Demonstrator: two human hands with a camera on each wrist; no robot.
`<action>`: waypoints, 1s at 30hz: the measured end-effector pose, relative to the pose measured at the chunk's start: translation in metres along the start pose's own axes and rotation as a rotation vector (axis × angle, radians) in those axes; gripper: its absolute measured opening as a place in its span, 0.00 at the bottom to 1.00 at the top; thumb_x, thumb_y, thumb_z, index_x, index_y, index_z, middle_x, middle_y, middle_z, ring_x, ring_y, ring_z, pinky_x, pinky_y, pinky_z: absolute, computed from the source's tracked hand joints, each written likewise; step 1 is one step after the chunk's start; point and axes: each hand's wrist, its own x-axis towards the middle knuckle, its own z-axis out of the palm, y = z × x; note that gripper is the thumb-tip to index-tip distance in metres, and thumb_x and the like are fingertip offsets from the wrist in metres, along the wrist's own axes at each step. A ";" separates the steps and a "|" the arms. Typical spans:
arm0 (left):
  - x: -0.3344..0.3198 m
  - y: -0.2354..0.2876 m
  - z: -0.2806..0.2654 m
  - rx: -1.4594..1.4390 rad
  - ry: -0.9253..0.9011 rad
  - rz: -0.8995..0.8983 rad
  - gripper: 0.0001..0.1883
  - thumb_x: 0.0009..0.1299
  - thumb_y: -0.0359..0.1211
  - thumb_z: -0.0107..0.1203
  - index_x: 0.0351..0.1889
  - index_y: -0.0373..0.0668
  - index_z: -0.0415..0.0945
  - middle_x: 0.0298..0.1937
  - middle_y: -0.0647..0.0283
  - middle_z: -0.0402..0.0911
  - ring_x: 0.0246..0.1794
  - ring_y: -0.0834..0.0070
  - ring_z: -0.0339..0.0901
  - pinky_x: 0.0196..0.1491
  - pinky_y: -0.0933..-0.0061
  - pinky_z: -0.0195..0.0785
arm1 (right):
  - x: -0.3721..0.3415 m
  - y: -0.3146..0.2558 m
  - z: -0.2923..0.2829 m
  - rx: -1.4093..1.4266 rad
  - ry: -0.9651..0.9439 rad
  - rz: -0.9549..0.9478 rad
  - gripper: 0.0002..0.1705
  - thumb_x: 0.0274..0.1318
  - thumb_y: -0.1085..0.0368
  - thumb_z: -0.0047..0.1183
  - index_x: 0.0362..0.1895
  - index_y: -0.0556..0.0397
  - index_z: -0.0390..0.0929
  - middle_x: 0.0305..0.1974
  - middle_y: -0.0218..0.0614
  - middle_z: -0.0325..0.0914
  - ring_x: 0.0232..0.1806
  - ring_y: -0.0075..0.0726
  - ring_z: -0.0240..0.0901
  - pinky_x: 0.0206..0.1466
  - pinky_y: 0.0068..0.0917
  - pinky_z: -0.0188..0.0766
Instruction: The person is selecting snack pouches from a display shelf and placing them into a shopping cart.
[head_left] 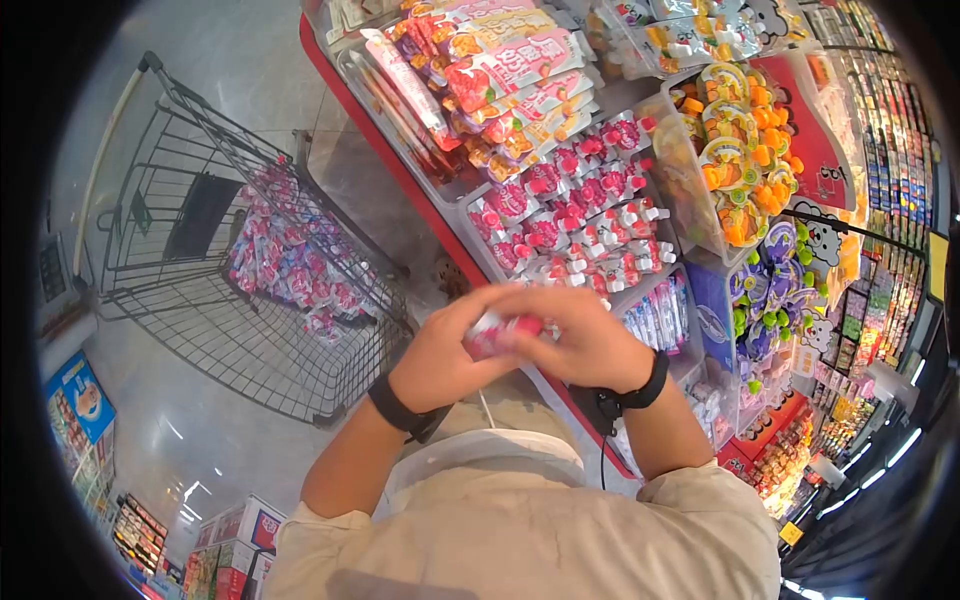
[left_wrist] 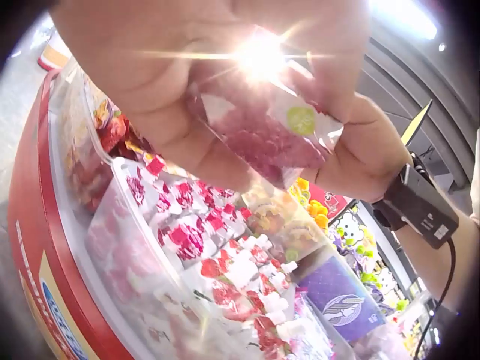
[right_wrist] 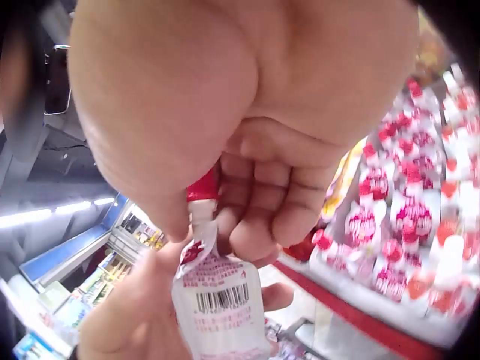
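while the left hand (head_left: pixel 443 342) grips a clear pouch (right_wrist: pixel 221 315), the right hand (head_left: pixel 597 338) pinches its red cap (right_wrist: pixel 202 187) between curled fingers.

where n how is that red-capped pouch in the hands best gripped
Probably across the wide body of the red-capped pouch, below its slim neck, coming from the barcode side: that face is exposed, while the left hand reaches behind the body and the right hand crowds the cap.
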 end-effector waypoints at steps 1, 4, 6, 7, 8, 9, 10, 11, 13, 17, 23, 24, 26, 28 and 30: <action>0.000 -0.001 -0.001 0.005 -0.005 0.007 0.33 0.60 0.32 0.72 0.64 0.39 0.72 0.54 0.58 0.81 0.57 0.70 0.78 0.58 0.69 0.71 | 0.001 0.005 -0.004 -0.003 0.009 -0.004 0.10 0.60 0.69 0.59 0.45 0.57 0.82 0.37 0.36 0.83 0.38 0.29 0.80 0.45 0.28 0.75; -0.009 -0.014 0.002 -0.102 -0.078 -0.225 0.26 0.62 0.32 0.71 0.57 0.39 0.75 0.45 0.64 0.83 0.46 0.79 0.79 0.50 0.75 0.73 | 0.014 0.040 -0.034 -0.041 0.378 0.011 0.12 0.62 0.66 0.57 0.47 0.58 0.81 0.36 0.42 0.81 0.41 0.40 0.79 0.49 0.34 0.73; -0.020 -0.041 0.005 -0.303 0.017 -0.288 0.18 0.65 0.34 0.70 0.49 0.39 0.76 0.40 0.69 0.81 0.39 0.86 0.76 0.42 0.79 0.72 | 0.033 0.075 -0.066 -0.333 0.635 0.067 0.13 0.61 0.68 0.56 0.48 0.59 0.80 0.40 0.46 0.80 0.43 0.47 0.79 0.48 0.38 0.74; -0.024 -0.044 0.005 -0.408 0.021 -0.310 0.18 0.68 0.40 0.68 0.45 0.41 0.75 0.38 0.71 0.79 0.36 0.87 0.73 0.40 0.80 0.70 | 0.040 0.097 -0.082 -0.473 0.627 0.053 0.15 0.60 0.67 0.54 0.49 0.59 0.79 0.41 0.49 0.81 0.43 0.53 0.78 0.49 0.45 0.73; -0.024 -0.047 0.008 -0.403 0.016 -0.311 0.18 0.68 0.40 0.68 0.45 0.41 0.75 0.38 0.71 0.79 0.36 0.87 0.73 0.40 0.80 0.70 | 0.050 0.114 -0.090 -0.470 0.634 0.055 0.15 0.60 0.67 0.54 0.49 0.59 0.79 0.41 0.49 0.81 0.43 0.53 0.78 0.49 0.45 0.73; -0.024 -0.051 0.011 -0.418 0.067 -0.313 0.16 0.70 0.41 0.67 0.44 0.41 0.75 0.34 0.72 0.78 0.32 0.88 0.73 0.37 0.80 0.70 | 0.059 0.129 -0.096 -0.663 0.599 0.125 0.17 0.58 0.65 0.53 0.51 0.59 0.79 0.42 0.48 0.80 0.45 0.54 0.77 0.51 0.47 0.71; -0.023 -0.052 0.012 -0.431 0.119 -0.316 0.16 0.71 0.42 0.65 0.44 0.41 0.75 0.30 0.72 0.78 0.28 0.89 0.73 0.34 0.80 0.70 | 0.064 0.135 -0.098 -0.853 0.558 0.196 0.20 0.56 0.64 0.53 0.52 0.58 0.78 0.42 0.48 0.80 0.47 0.55 0.76 0.53 0.49 0.69; -0.021 -0.051 0.015 -0.404 0.119 -0.273 0.16 0.74 0.43 0.62 0.45 0.41 0.74 0.31 0.73 0.78 0.30 0.89 0.72 0.35 0.81 0.70 | 0.068 0.140 -0.097 -0.845 0.564 0.198 0.20 0.56 0.64 0.53 0.52 0.58 0.78 0.42 0.48 0.80 0.47 0.55 0.76 0.53 0.49 0.69; -0.016 -0.043 0.023 -0.430 0.154 -0.282 0.15 0.74 0.42 0.61 0.45 0.41 0.74 0.32 0.73 0.78 0.31 0.89 0.72 0.36 0.81 0.69 | 0.077 0.142 -0.087 -0.976 0.632 0.221 0.23 0.53 0.61 0.54 0.53 0.56 0.78 0.45 0.47 0.79 0.53 0.54 0.73 0.56 0.50 0.64; -0.008 -0.040 0.030 -0.462 0.147 -0.294 0.14 0.76 0.41 0.59 0.49 0.42 0.72 0.36 0.73 0.79 0.35 0.90 0.72 0.39 0.83 0.68 | 0.079 0.129 -0.084 -0.986 0.592 0.386 0.25 0.55 0.58 0.56 0.57 0.52 0.78 0.54 0.46 0.76 0.61 0.51 0.69 0.62 0.48 0.59; -0.007 -0.038 0.039 -0.445 0.097 -0.324 0.13 0.75 0.39 0.60 0.47 0.42 0.73 0.37 0.72 0.79 0.36 0.89 0.73 0.41 0.82 0.70 | 0.089 0.153 -0.108 -1.103 0.512 0.278 0.16 0.56 0.65 0.52 0.48 0.42 0.84 0.38 0.36 0.84 0.40 0.49 0.82 0.43 0.44 0.76; -0.008 -0.038 0.040 -0.444 0.104 -0.327 0.13 0.75 0.39 0.60 0.47 0.42 0.73 0.37 0.72 0.79 0.36 0.89 0.73 0.41 0.82 0.70 | 0.093 0.159 -0.109 -1.100 0.508 0.274 0.16 0.56 0.65 0.52 0.48 0.42 0.84 0.38 0.36 0.84 0.40 0.49 0.82 0.43 0.44 0.76; -0.008 -0.040 0.041 -0.429 0.083 -0.337 0.13 0.75 0.39 0.60 0.48 0.42 0.73 0.37 0.72 0.79 0.36 0.89 0.74 0.41 0.82 0.69 | 0.099 0.153 -0.113 -1.158 0.328 0.354 0.10 0.55 0.70 0.51 0.39 0.49 0.84 0.37 0.43 0.84 0.42 0.49 0.83 0.43 0.44 0.76; -0.009 -0.039 0.042 -0.421 0.096 -0.343 0.13 0.75 0.39 0.60 0.47 0.42 0.73 0.37 0.72 0.79 0.36 0.89 0.74 0.41 0.82 0.69 | 0.103 0.155 -0.117 -1.171 0.282 0.407 0.06 0.55 0.64 0.54 0.37 0.49 0.79 0.38 0.40 0.83 0.43 0.50 0.81 0.45 0.46 0.76; -0.009 -0.037 0.042 -0.432 0.088 -0.349 0.12 0.75 0.39 0.60 0.47 0.41 0.73 0.36 0.73 0.79 0.35 0.90 0.73 0.41 0.82 0.69 | 0.102 0.156 -0.120 -1.160 0.310 0.326 0.08 0.55 0.63 0.56 0.39 0.49 0.80 0.38 0.40 0.83 0.44 0.51 0.81 0.46 0.46 0.75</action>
